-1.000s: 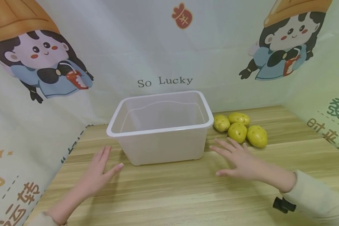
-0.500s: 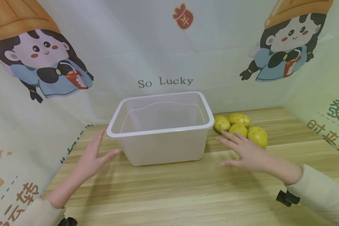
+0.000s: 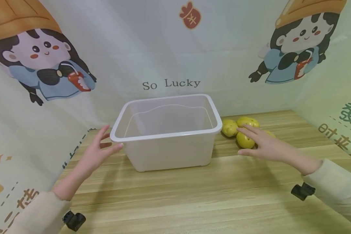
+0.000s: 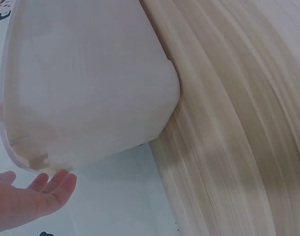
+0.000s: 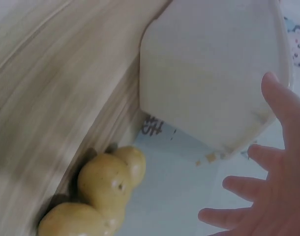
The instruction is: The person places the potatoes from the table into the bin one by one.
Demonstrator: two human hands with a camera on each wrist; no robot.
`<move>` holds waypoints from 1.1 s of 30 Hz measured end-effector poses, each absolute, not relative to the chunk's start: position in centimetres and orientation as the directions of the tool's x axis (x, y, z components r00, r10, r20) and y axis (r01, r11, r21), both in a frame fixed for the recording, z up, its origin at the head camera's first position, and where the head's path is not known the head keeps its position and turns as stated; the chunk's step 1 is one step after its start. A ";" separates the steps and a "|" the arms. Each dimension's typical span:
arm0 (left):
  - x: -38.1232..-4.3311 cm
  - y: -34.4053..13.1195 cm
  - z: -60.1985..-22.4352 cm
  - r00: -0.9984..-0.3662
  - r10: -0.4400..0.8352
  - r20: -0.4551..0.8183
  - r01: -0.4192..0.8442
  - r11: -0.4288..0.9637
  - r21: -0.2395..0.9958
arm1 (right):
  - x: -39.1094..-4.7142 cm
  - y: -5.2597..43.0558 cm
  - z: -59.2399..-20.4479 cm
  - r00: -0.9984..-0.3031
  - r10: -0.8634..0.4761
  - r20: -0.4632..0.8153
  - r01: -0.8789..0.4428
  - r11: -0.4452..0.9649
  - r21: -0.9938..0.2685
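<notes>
A white plastic bin [image 3: 169,151] stands on the wooden table, its inside bare. My left hand [image 3: 95,154] is at the bin's left front corner, fingers outside the left rim and thumb by the front wall; contact is hard to tell. In the left wrist view its fingertips [image 4: 61,184] lie close to the rim. My right hand [image 3: 266,144] hovers with spread fingers above several yellow potatoes [image 3: 229,127], hiding most of the rightmost one. The right wrist view has the potatoes [image 5: 103,182] beyond that hand [image 5: 278,191], which holds nothing.
A printed cloth [image 3: 128,61] hangs behind the bin and along both sides of the wood-grain tabletop [image 3: 175,201]. The potatoes lie at the bin's right, near the back edge. A black wrist camera [image 3: 302,191] sits under the right sleeve, another [image 3: 73,221] under the left.
My left hand has moved forward and up to the bin's left rim. My right hand has moved right and forward, from beside the bin to over the potatoes. Bin and potatoes stay put.
</notes>
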State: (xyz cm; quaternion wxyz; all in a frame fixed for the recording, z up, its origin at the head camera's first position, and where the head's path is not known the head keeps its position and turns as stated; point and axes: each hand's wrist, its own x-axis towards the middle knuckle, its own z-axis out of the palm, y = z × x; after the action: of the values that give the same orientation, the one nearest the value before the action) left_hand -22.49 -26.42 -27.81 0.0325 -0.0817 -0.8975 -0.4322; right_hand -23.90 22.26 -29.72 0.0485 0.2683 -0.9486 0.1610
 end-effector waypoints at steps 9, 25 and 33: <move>-22.9 -25.8 -27.4 -0.982 0.148 0.115 0.178 0.552 0.815 | -25.4 24.9 -29.7 -0.904 -0.414 0.111 -0.423 0.822 -0.382; -23.7 -25.8 -27.3 -0.987 0.134 0.088 0.151 0.584 0.798 | -27.5 28.0 -31.4 -0.942 -0.329 0.072 -0.327 0.845 -0.422; -23.9 -25.8 -27.5 -0.987 0.142 0.073 0.141 0.565 0.813 | -28.4 29.2 -32.5 -0.947 -0.311 0.075 -0.313 0.846 -0.432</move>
State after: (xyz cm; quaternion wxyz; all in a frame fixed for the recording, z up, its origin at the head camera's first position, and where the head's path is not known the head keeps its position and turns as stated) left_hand -23.88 -25.80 -27.55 -0.0005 -0.0802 -0.8845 -0.4596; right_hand -28.44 29.23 -32.52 0.0012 0.1624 -0.9607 0.2251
